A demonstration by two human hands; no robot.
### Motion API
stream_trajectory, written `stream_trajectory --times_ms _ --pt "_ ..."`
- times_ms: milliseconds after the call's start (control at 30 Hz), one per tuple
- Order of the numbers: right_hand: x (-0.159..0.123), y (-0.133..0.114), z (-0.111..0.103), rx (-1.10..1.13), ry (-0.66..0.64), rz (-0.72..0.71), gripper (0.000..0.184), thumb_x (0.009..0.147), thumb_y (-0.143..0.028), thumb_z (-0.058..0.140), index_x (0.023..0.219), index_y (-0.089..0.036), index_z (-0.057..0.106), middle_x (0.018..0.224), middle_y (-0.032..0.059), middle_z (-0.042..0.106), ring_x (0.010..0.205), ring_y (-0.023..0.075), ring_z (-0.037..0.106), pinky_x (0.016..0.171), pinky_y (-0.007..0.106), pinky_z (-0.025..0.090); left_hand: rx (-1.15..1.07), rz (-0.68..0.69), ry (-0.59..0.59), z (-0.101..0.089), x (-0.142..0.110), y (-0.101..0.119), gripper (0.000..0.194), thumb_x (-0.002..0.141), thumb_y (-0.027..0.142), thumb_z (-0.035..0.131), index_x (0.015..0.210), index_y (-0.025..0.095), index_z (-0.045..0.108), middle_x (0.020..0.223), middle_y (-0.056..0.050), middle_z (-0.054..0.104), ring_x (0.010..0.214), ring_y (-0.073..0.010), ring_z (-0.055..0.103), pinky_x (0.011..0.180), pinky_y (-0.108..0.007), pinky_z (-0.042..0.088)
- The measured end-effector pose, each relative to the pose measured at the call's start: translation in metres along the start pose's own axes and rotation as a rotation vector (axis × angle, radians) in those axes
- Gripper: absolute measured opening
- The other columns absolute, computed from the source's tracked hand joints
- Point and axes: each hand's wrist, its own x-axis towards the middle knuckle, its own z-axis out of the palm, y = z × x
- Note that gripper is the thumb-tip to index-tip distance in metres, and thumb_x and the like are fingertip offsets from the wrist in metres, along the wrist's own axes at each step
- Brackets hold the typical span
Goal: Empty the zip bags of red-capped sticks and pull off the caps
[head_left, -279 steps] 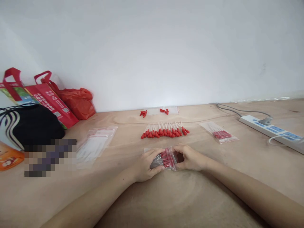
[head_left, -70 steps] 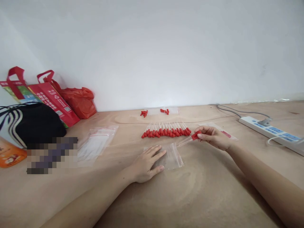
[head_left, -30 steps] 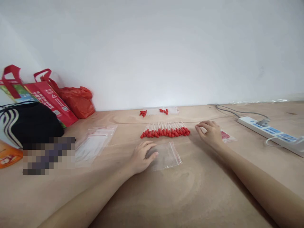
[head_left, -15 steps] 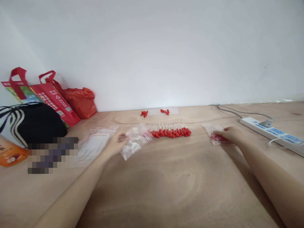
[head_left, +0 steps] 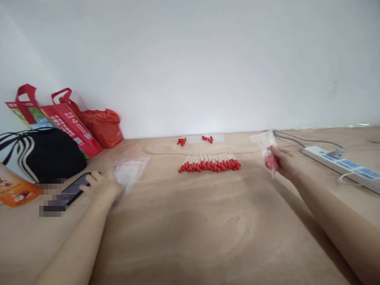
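Observation:
My right hand (head_left: 283, 162) is closed on a small clear zip bag (head_left: 263, 139) with red pieces inside, held up above the table at the right. My left hand (head_left: 102, 187) is over the left side, between a phone (head_left: 73, 194) and a clear zip bag (head_left: 129, 170) lying flat; its fingers are apart, a little blurred, with nothing seen between them. What lies under its palm is hidden. In the middle, a row of thin white sticks with red bulb-shaped ends (head_left: 209, 165) lies side by side, red ends toward me.
Behind the row lies a flat clear bag (head_left: 194, 138) with small red pieces (head_left: 181, 141) on it. A power strip (head_left: 341, 162) with grey cables is at the right. Shopping bags (head_left: 73, 124), a black drawstring bag (head_left: 56, 154) and an orange pouch (head_left: 20, 194) stand at the left.
My left hand has moved left from the row toward the phone; the crumpled clear bag it held is out of sight. My right hand has lifted its bag of red pieces off the table.

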Motion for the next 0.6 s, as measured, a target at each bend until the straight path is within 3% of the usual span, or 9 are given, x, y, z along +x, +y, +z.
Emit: stream_trajectory --times_ms 67,133,200,267,367,433,533,600 --pt "-0.018 -0.004 0.032 -0.020 -0.168 0.027 0.039 0.054 -0.051 0.069 0.069 -0.017 0.059 0.056 -0.0024 0.054 0.047 0.0081 0.046 0.045 0.021 0.038 -0.007 0.123 0.194 -0.008 -0.006 0.009 0.035 0.072 0.018 0.049 0.106 0.011 0.051 0.130 -0.023 0.031 0.119 -0.0459 0.026 0.079 -0.065 0.030" --pt "-0.037 -0.005 0.066 -0.128 -0.571 0.048 0.036 0.058 -0.049 0.068 0.066 -0.015 0.059 0.052 -0.0040 0.050 0.045 0.0063 0.043 0.043 0.019 0.034 -0.070 0.305 0.381 -0.014 -0.012 0.021 0.034 0.073 0.013 0.046 0.106 0.014 0.052 0.132 -0.017 0.029 0.122 -0.0417 0.023 0.087 -0.066 0.024" --pt "-0.053 -0.004 0.098 -0.211 -0.876 0.051 0.034 0.062 -0.047 0.066 0.064 -0.014 0.057 0.049 -0.0055 0.047 0.044 0.0053 0.040 0.043 0.018 0.031 -0.209 0.536 0.417 -0.018 -0.022 0.039 0.034 0.072 0.011 0.045 0.104 0.016 0.054 0.124 -0.014 0.041 0.118 -0.0354 0.033 0.093 -0.058 0.028" --pt "-0.062 0.000 0.123 -0.290 -1.025 0.011 0.034 0.063 -0.047 0.065 0.065 -0.013 0.058 0.052 -0.0051 0.049 0.047 0.0057 0.041 0.046 0.019 0.033 -0.442 0.819 0.309 -0.020 -0.039 0.062 0.028 0.075 0.015 0.045 0.101 0.018 0.055 0.113 -0.011 0.050 0.108 -0.0266 0.046 0.093 -0.046 0.037" --pt "-0.066 0.005 0.145 -0.486 -1.093 -0.130 0.034 0.063 -0.048 0.065 0.067 -0.014 0.061 0.053 -0.0053 0.049 0.050 0.0069 0.043 0.048 0.019 0.033 -0.728 1.122 0.112 -0.023 -0.075 0.095 0.023 0.081 0.021 0.045 0.102 0.019 0.054 0.108 -0.009 0.053 0.105 -0.0207 0.049 0.092 -0.037 0.040" --pt "-0.067 0.005 0.151 -0.562 -1.032 -0.285 0.030 0.066 -0.045 0.064 0.072 -0.016 0.063 0.057 -0.0039 0.053 0.056 0.0092 0.047 0.052 0.021 0.036 -0.836 1.266 -0.042 -0.025 -0.098 0.110 0.022 0.082 0.024 0.048 0.103 0.019 0.054 0.110 -0.009 0.053 0.107 -0.0200 0.048 0.092 -0.035 0.041" --pt "-0.069 0.002 0.145 -0.546 -0.810 -0.531 0.021 0.074 -0.037 0.058 0.081 -0.018 0.062 0.076 0.0020 0.061 0.075 0.0141 0.053 0.069 0.027 0.041 -0.963 1.300 -0.213 -0.024 -0.117 0.123 0.024 0.082 0.027 0.050 0.104 0.018 0.053 0.111 -0.009 0.052 0.106 -0.0191 0.049 0.092 -0.033 0.042" --pt "-0.071 0.001 0.133 -0.530 -0.692 -0.584 0.018 0.077 -0.035 0.054 0.081 -0.019 0.061 0.080 0.0043 0.061 0.079 0.0150 0.053 0.073 0.029 0.041 -1.001 1.285 -0.274 -0.023 -0.121 0.127 0.025 0.081 0.028 0.050 0.105 0.019 0.053 0.113 -0.010 0.052 0.107 -0.0195 0.049 0.092 -0.034 0.042"
